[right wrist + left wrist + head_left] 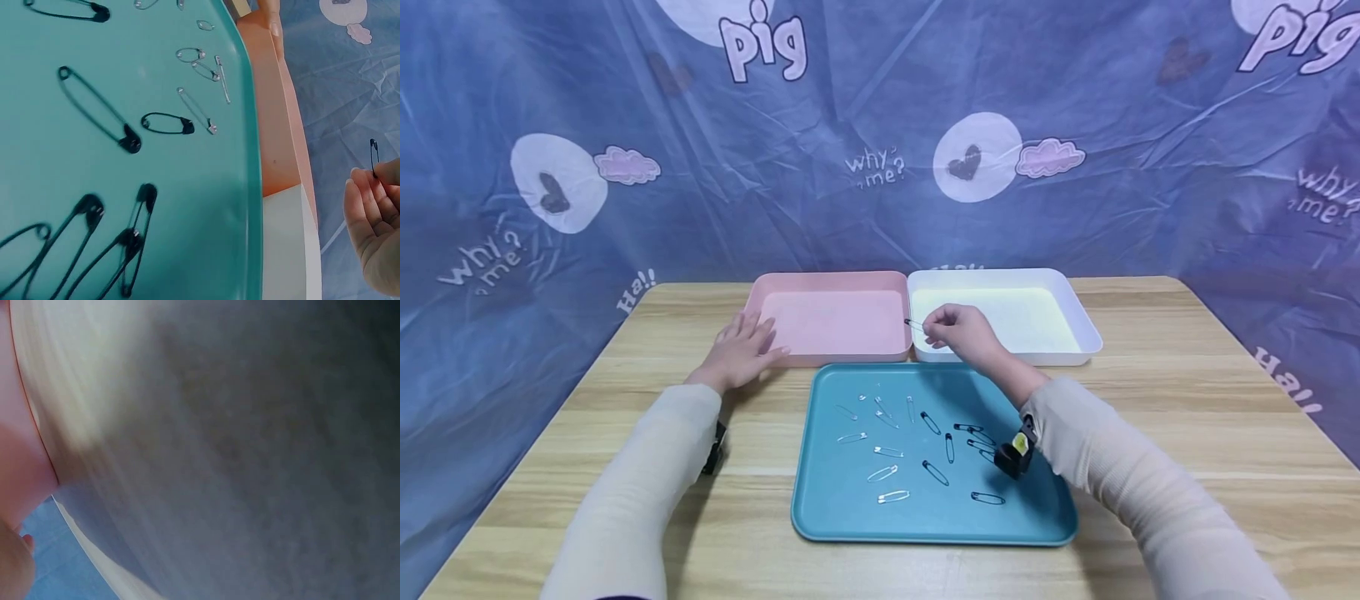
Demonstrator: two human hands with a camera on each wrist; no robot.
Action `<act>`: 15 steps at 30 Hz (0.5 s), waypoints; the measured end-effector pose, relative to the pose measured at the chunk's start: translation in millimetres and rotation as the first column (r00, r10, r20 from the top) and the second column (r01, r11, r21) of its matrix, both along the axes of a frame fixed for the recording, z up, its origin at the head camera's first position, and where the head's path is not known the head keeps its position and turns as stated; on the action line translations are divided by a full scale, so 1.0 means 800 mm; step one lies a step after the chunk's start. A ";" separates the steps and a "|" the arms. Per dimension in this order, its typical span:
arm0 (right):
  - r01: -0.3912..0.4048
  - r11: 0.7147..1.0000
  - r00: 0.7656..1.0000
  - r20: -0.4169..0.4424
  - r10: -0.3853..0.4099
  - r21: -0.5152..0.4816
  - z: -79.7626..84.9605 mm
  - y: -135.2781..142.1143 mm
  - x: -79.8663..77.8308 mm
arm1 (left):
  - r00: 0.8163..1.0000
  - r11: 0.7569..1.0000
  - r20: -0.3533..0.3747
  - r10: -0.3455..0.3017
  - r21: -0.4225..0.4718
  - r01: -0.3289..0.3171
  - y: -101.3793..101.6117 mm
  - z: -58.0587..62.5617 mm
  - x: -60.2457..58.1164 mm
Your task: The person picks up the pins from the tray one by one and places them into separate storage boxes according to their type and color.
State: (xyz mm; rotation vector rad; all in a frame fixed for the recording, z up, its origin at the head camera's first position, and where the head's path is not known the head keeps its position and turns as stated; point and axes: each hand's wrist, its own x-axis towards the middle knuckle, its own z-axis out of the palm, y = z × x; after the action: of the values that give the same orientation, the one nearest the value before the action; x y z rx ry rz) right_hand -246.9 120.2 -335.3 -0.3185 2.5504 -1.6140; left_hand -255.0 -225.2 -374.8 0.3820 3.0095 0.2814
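My right hand (pixel 961 335) pinches a black safety pin (pixel 374 150) between thumb and fingertips. In the head view it is over the left side of the white tray (pixel 1033 321), with the pin pointing toward the pink tray (pixel 842 325). My left hand (pixel 741 352) lies with fingers spread at the pink tray's left wall. Below both trays sits a teal tray (pixel 842 521) with loose safety pins: silver pins (pixel 882 473) mostly on the left, black pins (pixel 936 473) in the middle and on the right. Several black ones overlap near the right wrist camera.
All three trays stand on a wooden table (pixel 737 517), the pink and white ones side by side at its far edge. Behind hangs a blue printed cloth (pixel 820 217). The right forearm (pixel 1120 467) crosses over the teal tray's right side.
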 end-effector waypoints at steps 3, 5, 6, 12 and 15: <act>0.010 1.000 1.000 0.001 -0.010 -0.021 -0.001 -0.006 -0.005 | 1.000 1.000 -0.004 0.003 -0.001 -0.003 0.000 0.000 0.002; 0.017 0.999 1.000 0.006 -0.017 -0.030 -0.002 -0.011 -0.008 | 1.000 1.000 -0.007 0.003 0.001 -0.003 0.000 0.001 0.004; 0.022 0.999 1.000 0.008 -0.021 -0.031 -0.003 -0.014 -0.010 | 1.000 1.000 -0.009 0.003 0.000 -0.003 0.000 0.001 0.005; 0.037 0.999 0.999 0.037 -0.035 -0.036 -0.007 -0.028 -0.014 | 1.000 1.000 -0.013 0.002 0.004 -0.002 0.002 0.002 0.010; 0.032 0.998 0.999 0.041 -0.030 -0.058 -0.008 -0.033 -0.016 | 1.000 1.000 -0.016 0.005 -0.002 -0.005 0.004 0.003 0.011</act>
State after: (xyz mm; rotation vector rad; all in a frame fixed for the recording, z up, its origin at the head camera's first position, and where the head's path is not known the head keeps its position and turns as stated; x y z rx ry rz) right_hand -259.8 93.7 -341.8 -0.2497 2.4946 -1.6910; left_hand -245.8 -222.1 -372.7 0.3785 3.0268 0.2763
